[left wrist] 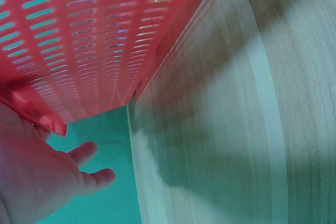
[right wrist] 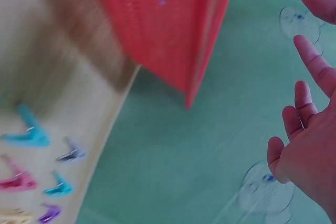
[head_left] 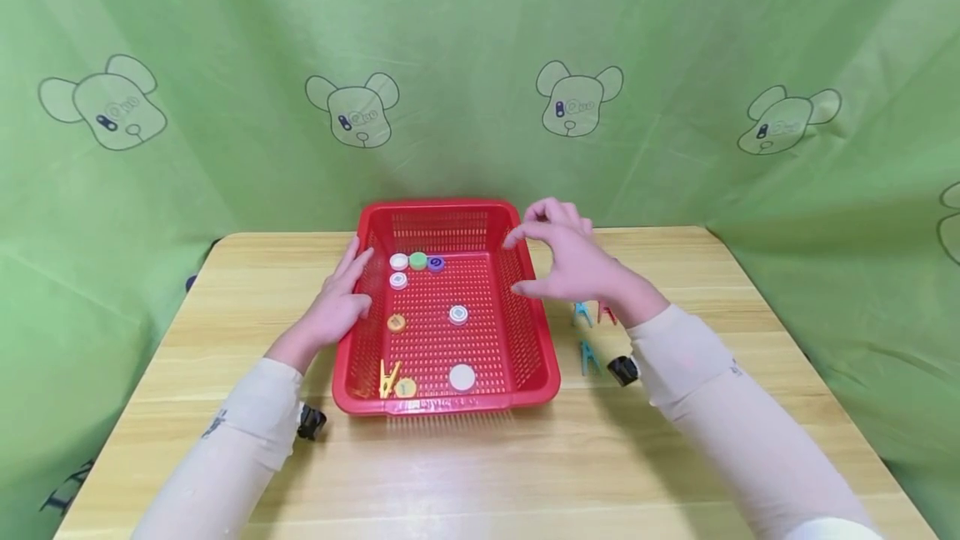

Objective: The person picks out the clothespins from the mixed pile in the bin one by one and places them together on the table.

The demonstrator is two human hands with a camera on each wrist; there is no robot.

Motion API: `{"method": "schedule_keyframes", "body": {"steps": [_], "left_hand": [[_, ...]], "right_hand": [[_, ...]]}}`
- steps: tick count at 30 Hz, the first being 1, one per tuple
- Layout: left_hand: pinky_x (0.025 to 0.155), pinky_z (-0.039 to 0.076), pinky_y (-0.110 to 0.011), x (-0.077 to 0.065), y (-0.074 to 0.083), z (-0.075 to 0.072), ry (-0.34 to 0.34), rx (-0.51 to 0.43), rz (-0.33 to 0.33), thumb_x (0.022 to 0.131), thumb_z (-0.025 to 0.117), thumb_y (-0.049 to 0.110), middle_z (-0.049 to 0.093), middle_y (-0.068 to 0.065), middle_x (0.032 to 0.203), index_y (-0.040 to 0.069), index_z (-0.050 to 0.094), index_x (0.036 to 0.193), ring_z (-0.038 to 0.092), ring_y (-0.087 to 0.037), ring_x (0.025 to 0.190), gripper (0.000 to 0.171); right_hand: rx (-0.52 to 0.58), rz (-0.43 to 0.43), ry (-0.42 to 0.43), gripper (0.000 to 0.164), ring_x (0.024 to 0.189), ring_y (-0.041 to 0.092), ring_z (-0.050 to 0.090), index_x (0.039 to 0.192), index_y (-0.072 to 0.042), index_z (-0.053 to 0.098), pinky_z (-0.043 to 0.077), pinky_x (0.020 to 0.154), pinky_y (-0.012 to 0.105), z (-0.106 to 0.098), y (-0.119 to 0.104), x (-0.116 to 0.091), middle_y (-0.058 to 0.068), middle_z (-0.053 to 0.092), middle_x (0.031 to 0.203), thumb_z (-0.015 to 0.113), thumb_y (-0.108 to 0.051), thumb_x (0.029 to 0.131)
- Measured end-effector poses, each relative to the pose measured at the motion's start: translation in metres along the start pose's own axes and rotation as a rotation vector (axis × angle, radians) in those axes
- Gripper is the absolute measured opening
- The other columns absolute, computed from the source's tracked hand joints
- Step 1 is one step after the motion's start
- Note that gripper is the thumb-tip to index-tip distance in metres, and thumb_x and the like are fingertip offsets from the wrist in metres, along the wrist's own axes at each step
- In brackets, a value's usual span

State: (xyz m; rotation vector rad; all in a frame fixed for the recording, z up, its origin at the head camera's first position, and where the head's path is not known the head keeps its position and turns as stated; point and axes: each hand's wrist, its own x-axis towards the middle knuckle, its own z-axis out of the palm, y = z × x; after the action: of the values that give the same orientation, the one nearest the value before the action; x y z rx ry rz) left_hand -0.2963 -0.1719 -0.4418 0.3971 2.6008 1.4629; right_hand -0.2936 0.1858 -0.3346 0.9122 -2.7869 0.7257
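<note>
A red plastic basket with slotted walls stands on the table. My left hand lies at its left rim, thumb over the inner side; in the left wrist view the visible fingers are extended beside the wall. My right hand hovers at the right rim, thumb and fingers spread apart with nothing between them. Inside the basket lie several round disc-like pieces, among them a white one, a green one and an orange one. A yellow clothespin rests in the near left corner.
Right of the basket, partly hidden by my right arm, clothespins lie on the wooden table, including a blue one and a pink one. A green curtain hangs behind the table and along both sides.
</note>
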Motion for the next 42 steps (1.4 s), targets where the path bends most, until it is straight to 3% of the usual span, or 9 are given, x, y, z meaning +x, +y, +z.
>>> {"method": "schedule_keyframes", "body": {"steps": [8, 14, 26, 32, 42], "left_hand": [[0.112, 0.016, -0.064, 0.000, -0.004, -0.001, 0.006, 0.003, 0.002, 0.076, 0.054, -0.002, -0.014, 0.016, 0.163, 0.012, 0.018, 0.161, -0.004, -0.037, 0.149, 0.093], [0.112, 0.013, -0.066, 0.002, -0.004, 0.001, 0.006, 0.010, 0.010, 0.075, 0.055, -0.001, -0.013, 0.015, 0.164, 0.012, 0.018, 0.161, -0.003, -0.039, 0.148, 0.095], [0.112, 0.020, -0.063, 0.003, -0.006, 0.000, 0.027, 0.003, 0.011, 0.075, 0.055, 0.000, -0.010, 0.015, 0.165, 0.014, 0.021, 0.161, 0.000, -0.037, 0.149, 0.093], [0.113, 0.016, -0.064, 0.005, -0.008, -0.001, 0.031, 0.034, 0.027, 0.076, 0.054, 0.001, -0.009, 0.012, 0.165, 0.012, 0.021, 0.161, 0.001, -0.039, 0.148, 0.091], [0.112, 0.013, -0.066, 0.006, -0.010, -0.001, 0.034, 0.043, 0.038, 0.076, 0.054, 0.001, -0.009, 0.013, 0.165, 0.012, 0.021, 0.161, 0.002, -0.040, 0.148, 0.091]], "right_hand": [[0.008, -0.088, -0.056, 0.047, 0.120, 0.025, 0.028, 0.111, -0.028, 0.070, 0.021, 0.094, 0.046, 0.012, -0.032, 0.034, -0.003, 0.040, 0.117, 0.089, -0.034, 0.068], [0.033, -0.099, -0.090, 0.046, 0.121, 0.020, 0.026, 0.110, -0.031, 0.070, 0.022, 0.097, 0.045, 0.026, -0.046, 0.050, -0.007, 0.040, 0.117, 0.089, -0.035, 0.068], [0.084, -0.145, -0.165, 0.049, 0.121, 0.016, 0.030, 0.114, -0.031, 0.069, 0.027, 0.096, 0.045, 0.059, -0.060, 0.066, -0.007, 0.041, 0.121, 0.090, -0.032, 0.070], [0.118, -0.158, -0.212, 0.048, 0.118, 0.014, 0.030, 0.111, -0.036, 0.070, 0.027, 0.096, 0.045, 0.074, -0.065, 0.071, -0.008, 0.041, 0.122, 0.091, -0.034, 0.068], [0.073, -0.182, -0.314, 0.049, 0.115, 0.014, 0.032, 0.112, -0.036, 0.069, 0.029, 0.092, 0.042, 0.099, -0.069, 0.070, -0.007, 0.042, 0.118, 0.090, -0.039, 0.068]]}}
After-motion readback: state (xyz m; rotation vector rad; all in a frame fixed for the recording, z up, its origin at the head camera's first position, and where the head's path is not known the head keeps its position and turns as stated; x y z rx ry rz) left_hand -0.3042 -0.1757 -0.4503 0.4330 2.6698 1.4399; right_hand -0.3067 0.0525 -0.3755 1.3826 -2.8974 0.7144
